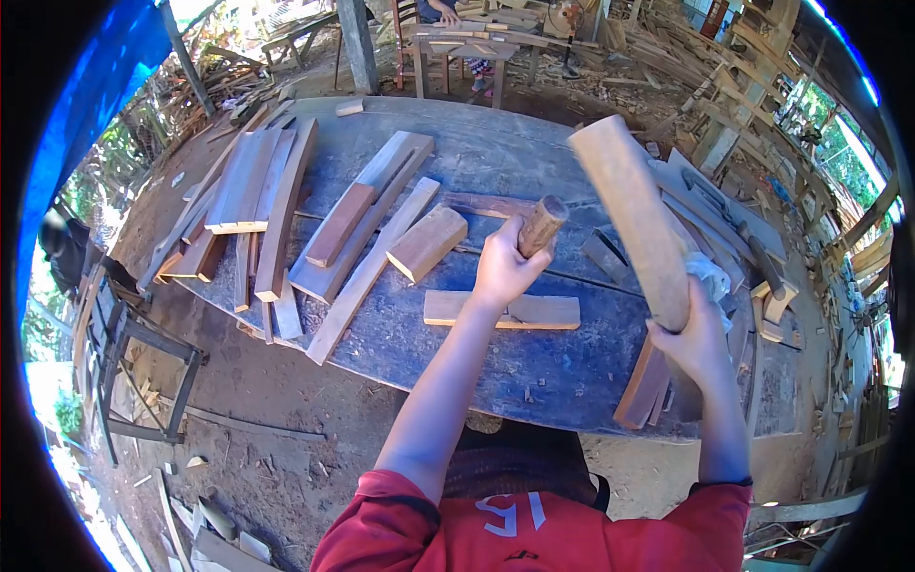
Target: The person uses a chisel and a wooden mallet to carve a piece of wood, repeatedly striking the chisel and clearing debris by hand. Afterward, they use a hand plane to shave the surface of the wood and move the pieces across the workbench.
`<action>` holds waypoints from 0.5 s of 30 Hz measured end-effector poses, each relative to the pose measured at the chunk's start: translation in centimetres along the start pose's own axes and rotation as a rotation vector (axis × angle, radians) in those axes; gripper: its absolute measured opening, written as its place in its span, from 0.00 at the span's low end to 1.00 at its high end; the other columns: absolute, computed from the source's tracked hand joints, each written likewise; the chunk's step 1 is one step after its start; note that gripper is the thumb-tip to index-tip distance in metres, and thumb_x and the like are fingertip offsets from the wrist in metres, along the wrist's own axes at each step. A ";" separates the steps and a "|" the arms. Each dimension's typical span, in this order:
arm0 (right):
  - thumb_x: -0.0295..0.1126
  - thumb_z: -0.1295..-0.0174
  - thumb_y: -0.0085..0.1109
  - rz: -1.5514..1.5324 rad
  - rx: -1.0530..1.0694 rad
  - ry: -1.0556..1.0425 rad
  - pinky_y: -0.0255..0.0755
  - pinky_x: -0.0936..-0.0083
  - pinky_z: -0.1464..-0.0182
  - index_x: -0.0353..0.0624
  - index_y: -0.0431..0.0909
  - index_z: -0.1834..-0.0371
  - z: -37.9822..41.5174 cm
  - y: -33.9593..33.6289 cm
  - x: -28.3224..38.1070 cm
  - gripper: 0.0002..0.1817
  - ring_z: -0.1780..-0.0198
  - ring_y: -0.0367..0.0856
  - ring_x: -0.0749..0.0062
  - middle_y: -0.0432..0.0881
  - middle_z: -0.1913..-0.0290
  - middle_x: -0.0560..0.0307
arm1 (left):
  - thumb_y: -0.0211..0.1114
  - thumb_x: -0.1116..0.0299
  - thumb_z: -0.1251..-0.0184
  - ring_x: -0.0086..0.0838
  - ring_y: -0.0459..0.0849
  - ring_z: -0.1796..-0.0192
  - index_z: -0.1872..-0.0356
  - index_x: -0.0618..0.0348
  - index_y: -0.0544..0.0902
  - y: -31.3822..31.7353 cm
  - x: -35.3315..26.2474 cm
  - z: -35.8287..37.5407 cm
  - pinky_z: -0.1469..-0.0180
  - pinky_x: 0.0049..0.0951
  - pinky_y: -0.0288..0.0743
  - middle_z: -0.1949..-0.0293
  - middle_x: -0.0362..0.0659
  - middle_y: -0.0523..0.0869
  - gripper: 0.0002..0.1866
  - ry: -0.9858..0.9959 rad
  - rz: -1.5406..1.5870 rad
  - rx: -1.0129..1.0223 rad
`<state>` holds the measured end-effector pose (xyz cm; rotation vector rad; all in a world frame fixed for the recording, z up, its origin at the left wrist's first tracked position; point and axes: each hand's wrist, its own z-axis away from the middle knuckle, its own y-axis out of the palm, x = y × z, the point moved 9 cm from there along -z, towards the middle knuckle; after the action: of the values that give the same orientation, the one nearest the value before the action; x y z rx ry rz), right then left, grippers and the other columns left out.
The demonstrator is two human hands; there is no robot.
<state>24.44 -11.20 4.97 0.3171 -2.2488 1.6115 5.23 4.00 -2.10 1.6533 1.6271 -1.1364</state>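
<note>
My left hand [508, 259] is wrapped round the thick round handle of a chisel [544, 225], held over a short wooden block [545, 311] that lies flat on the blue table. Its blade is hidden by the hand and forearm. Raised at the right, my right hand [699, 334] grips the lower end of a heavy wooden mallet [631, 205], a thick club-like piece tilted up and to the left. Just left of the chisel, a thicker wood block [428, 242] rests on the table.
Boards and cut pieces [255, 181] cover the left of the worn blue table [381, 348]. More timber [640, 386] and a white plastic bag [707, 274] are at the right. A wooden chair [157, 367] stands at left; another person [445, 11] is at a far bench.
</note>
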 end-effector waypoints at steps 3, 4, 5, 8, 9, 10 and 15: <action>0.33 0.62 0.68 0.066 -0.036 0.116 0.71 0.59 0.58 0.39 0.64 0.52 -0.7 0.7 -2.4 0.32 0.58 0.76 0.43 0.75 0.60 0.36 | 0.66 0.65 0.51 0.32 0.80 0.74 0.69 0.67 0.74 0.1 -0.2 -0.2 0.69 0.29 0.72 0.77 0.51 0.80 0.15 -0.023 0.031 0.003; 0.32 0.62 0.68 0.154 0.006 0.175 0.71 0.59 0.57 0.39 0.64 0.54 -0.9 1.6 -3.7 0.30 0.57 0.75 0.44 0.74 0.60 0.38 | 0.66 0.65 0.51 0.32 0.80 0.74 0.69 0.67 0.74 0.1 -0.2 -0.3 0.69 0.29 0.72 0.77 0.52 0.80 0.15 -0.018 0.037 0.005; 0.32 0.62 0.68 0.154 0.005 0.174 0.71 0.59 0.57 0.39 0.64 0.54 -1.1 2.3 -4.9 0.30 0.57 0.75 0.44 0.74 0.60 0.38 | 0.65 0.65 0.51 0.32 0.80 0.74 0.69 0.67 0.74 0.1 -0.3 -0.2 0.69 0.29 0.72 0.77 0.52 0.80 0.16 -0.016 0.042 0.006; 0.30 0.62 0.69 0.257 0.027 0.007 0.69 0.60 0.54 0.39 0.66 0.57 -1.9 4.7 -7.0 0.27 0.52 0.72 0.46 0.74 0.59 0.42 | 0.66 0.65 0.52 0.33 0.80 0.74 0.69 0.67 0.74 0.0 -0.1 -0.2 0.68 0.29 0.72 0.76 0.52 0.80 0.16 -0.026 0.037 0.003; 0.30 0.62 0.69 0.333 0.128 0.042 0.69 0.61 0.53 0.40 0.68 0.57 -2.1 6.0 -8.1 0.27 0.51 0.70 0.47 0.74 0.58 0.44 | 0.66 0.65 0.52 0.33 0.80 0.74 0.69 0.67 0.74 -0.1 -0.1 -0.2 0.68 0.29 0.72 0.76 0.52 0.80 0.16 -0.027 0.037 0.000; 0.30 0.62 0.70 0.410 0.229 0.079 0.68 0.61 0.52 0.40 0.69 0.58 -2.1 7.2 -9.2 0.26 0.49 0.68 0.48 0.73 0.58 0.46 | 0.65 0.65 0.53 0.34 0.80 0.73 0.69 0.67 0.74 0.0 0.0 -0.2 0.68 0.29 0.72 0.76 0.53 0.80 0.16 -0.033 0.023 0.008; 0.32 0.64 0.71 0.438 0.234 0.048 0.68 0.61 0.51 0.40 0.71 0.57 -2.2 8.8 -10.7 0.28 0.49 0.66 0.50 0.73 0.56 0.48 | 0.65 0.66 0.54 0.36 0.81 0.73 0.69 0.67 0.73 -0.1 -0.1 -0.3 0.68 0.29 0.72 0.76 0.54 0.80 0.16 -0.014 -0.002 0.001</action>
<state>31.15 -6.46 -6.40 -0.1725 -2.1992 2.0807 5.20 4.24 -1.87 1.6418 1.6197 -1.1475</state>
